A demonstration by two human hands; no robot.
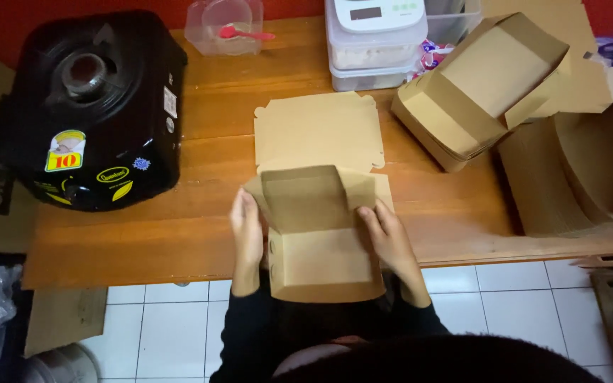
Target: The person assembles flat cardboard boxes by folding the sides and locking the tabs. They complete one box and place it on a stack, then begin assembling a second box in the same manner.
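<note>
A brown cardboard box blank lies at the near edge of the wooden table, its far lid flap flat and its near half folded up into walls. My left hand presses the box's left side wall. My right hand grips the right side wall, fingers bent over its top edge. Both hands hold the box between them.
A black rice cooker stands at the left. A stack of folded brown boxes sits at the right, with a pile of flat cardboard blanks beyond it. Clear plastic containers and a lidded tub with a pink spoon stand at the back.
</note>
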